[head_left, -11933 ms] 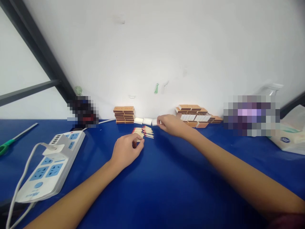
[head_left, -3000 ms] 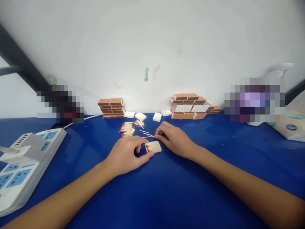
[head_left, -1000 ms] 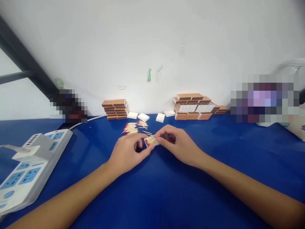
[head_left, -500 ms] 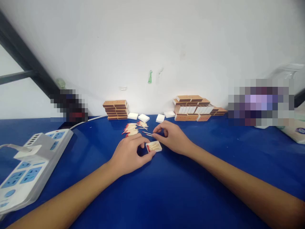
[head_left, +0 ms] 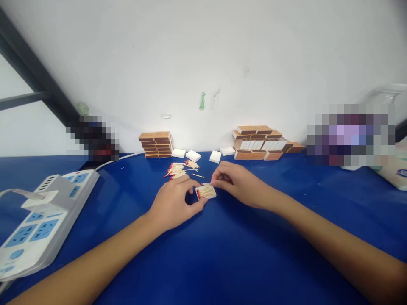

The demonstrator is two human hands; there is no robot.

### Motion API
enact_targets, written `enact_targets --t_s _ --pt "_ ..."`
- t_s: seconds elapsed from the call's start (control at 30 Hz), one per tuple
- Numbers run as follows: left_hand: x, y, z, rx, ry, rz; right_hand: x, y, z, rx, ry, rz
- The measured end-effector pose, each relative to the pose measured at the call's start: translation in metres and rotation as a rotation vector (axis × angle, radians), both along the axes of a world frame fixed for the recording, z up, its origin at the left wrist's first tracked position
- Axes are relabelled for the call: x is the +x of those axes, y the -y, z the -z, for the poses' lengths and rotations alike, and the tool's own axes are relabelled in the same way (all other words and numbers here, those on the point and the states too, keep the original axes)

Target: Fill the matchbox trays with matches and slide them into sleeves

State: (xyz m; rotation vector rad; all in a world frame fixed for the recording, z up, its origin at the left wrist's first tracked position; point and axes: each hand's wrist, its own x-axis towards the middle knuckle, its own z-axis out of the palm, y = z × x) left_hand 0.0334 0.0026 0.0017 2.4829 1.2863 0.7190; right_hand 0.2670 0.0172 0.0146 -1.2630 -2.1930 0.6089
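My left hand (head_left: 174, 202) grips a small white matchbox tray (head_left: 214, 195) between thumb and fingers at its left end and near side. Red-headed matches (head_left: 203, 192) lie inside the tray, heads to the left. At the tray's far edge, my right hand (head_left: 233, 183) pinches a match (head_left: 205, 184) between thumb and forefinger, with its red head pointing left. Just beyond my left hand is a loose pile of matches (head_left: 177, 169), partly hidden by the fingers. A single match (head_left: 197, 175) lies apart from that pile, to its right.
Closed matchboxes are stacked at the wall on the left (head_left: 155, 144) and right (head_left: 259, 144). Several white trays (head_left: 193, 156) lie between the stacks. A power strip (head_left: 47, 224) with a plugged-in adapter occupies the table's left side. Blurred items stand at both back corners.
My right hand has brought a match from beside the pile toward me, to the tray's far edge. My left hand still holds the tray. The view has shifted slightly.
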Motion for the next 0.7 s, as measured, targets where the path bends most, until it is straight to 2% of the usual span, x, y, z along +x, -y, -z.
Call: enact_targets --t_s 0.13,0.33,0.47,0.6,0.7 --pt "0.000 0.001 0.000 0.014 -0.004 0.012 -0.008 0.005 -0.001 -0.012 0.012 -0.073" --pt "0.001 0.004 -0.001 0.065 -0.080 0.052 -0.019 -0.027 0.014 0.083 -0.038 0.105" --pt "0.001 0.005 -0.002 0.065 -0.088 0.052 -0.024 -0.035 0.021 0.079 0.056 0.074" --pt "0.001 0.003 -0.001 0.069 -0.083 0.005 -0.015 -0.029 0.014 0.111 0.036 0.074" --pt "0.001 0.004 -0.001 0.060 -0.084 -0.040 -0.004 -0.018 0.003 0.032 0.024 -0.024"
